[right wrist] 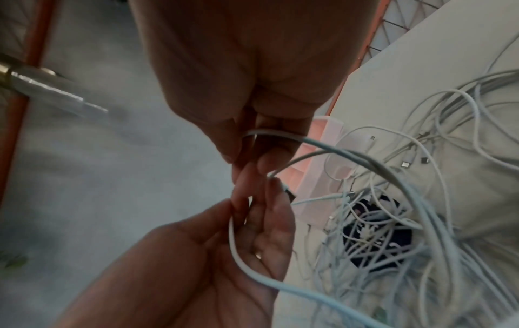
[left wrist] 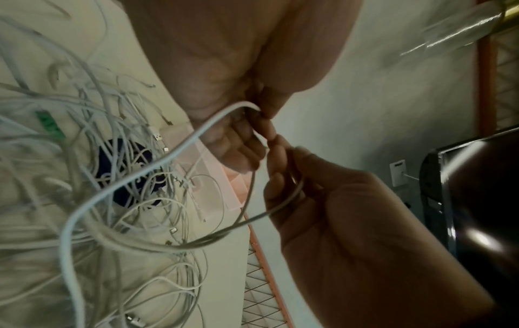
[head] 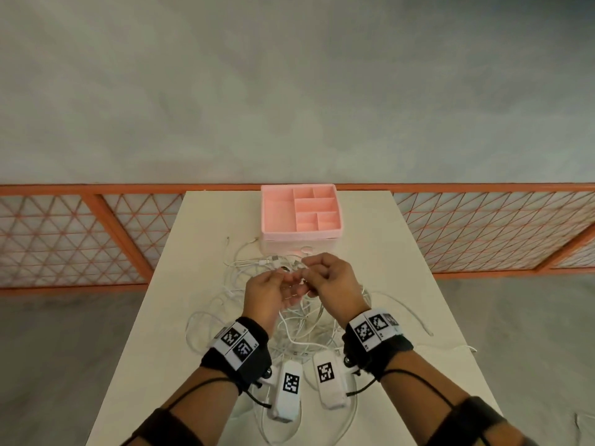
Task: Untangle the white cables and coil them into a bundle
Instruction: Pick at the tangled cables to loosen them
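Left hand (head: 269, 292) and right hand (head: 333, 280) raised together above the table (head: 418, 300), fingertips almost meeting; the left hand, palm turned up, has its fingers (right wrist: 269, 222) curled loosely about a white cable (right wrist: 247, 264) that crosses the palm and drops away to the heap; the right hand, knuckles uppermost, pinches a strand (left wrist: 157, 162) between thumb and fingers, the strand leaving the grip in a long arc down to the table; whether both hands hold one and the same cable cannot be told. Beneath and around the hands, the tangle of white cables (head: 302, 329) lies spread on the table, loops overlapping, several metal connector ends (right wrist: 405, 164) lying loose at its far edge; the wrist views show a dark blue patch (right wrist: 376, 235) under the middle of the heap, its nature unclear. Just beyond the tangle, at the far end of the table, a pink divided tray (head: 267, 214): one long compartment at its left, smaller compartments at its right, all showing only bare pink floor; one cable end lies beside its near left corner. Beyond the table, an orange mesh fence (head: 80, 233) and a grey floor (head: 289, 91).
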Demonstrator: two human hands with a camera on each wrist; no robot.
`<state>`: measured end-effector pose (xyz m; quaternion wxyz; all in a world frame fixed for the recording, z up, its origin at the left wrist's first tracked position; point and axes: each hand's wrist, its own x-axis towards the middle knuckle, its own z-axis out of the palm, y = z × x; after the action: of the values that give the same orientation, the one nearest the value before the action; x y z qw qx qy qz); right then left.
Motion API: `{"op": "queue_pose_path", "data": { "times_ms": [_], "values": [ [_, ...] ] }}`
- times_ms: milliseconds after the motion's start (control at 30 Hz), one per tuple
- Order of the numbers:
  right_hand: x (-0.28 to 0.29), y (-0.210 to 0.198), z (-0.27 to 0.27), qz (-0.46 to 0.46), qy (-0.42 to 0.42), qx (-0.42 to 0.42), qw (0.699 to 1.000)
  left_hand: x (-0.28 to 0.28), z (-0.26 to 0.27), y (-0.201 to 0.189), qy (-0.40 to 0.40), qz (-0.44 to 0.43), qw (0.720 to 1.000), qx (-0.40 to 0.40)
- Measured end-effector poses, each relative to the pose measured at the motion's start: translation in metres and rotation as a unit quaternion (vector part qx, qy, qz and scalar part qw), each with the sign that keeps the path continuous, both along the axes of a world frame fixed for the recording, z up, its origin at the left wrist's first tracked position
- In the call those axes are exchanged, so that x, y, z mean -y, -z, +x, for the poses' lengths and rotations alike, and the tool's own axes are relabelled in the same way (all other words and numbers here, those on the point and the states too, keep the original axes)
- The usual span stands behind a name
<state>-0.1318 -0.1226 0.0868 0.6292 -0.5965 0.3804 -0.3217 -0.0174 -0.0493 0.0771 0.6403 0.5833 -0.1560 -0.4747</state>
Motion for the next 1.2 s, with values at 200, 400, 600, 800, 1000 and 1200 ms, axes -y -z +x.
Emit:
{"op": "queue_pose_path", "data": {
  "times_ms": [200, 400, 600, 800, 1000, 1200],
  "values": [
    [-0.017, 0.014, -0.006, 0.003, -0.047, 0.024, 0.999, -0.004, 0.004, 0.007, 0.016, 0.024, 0.998, -0.052],
    [-0.022, 0.024, -0.013, 0.02, -0.084, 0.023, 0.996, -0.005, 0.001, -0.001, 0.003, -0.002, 0.997, -0.078],
    [-0.019, 0.026, -0.019, 0.019, -0.101, 0.018, 0.995, -0.005, -0.006, 0.003, 0.001, -0.03, 0.996, -0.079],
    [-0.013, 0.041, -0.028, -0.047, -0.074, -0.079, 0.993, -0.001, -0.002, -0.004, -0.043, -0.083, 0.991, -0.1],
    [0.009, 0.072, -0.064, -0.09, -0.067, -0.268, 0.957, -0.001, 0.035, -0.014, -0.056, -0.124, 0.981, -0.135],
    [0.016, 0.025, -0.04, 0.003, -0.016, -0.066, 0.998, -0.006, 0.019, -0.001, -0.012, -0.062, 0.998, 0.023]
  ]
}}
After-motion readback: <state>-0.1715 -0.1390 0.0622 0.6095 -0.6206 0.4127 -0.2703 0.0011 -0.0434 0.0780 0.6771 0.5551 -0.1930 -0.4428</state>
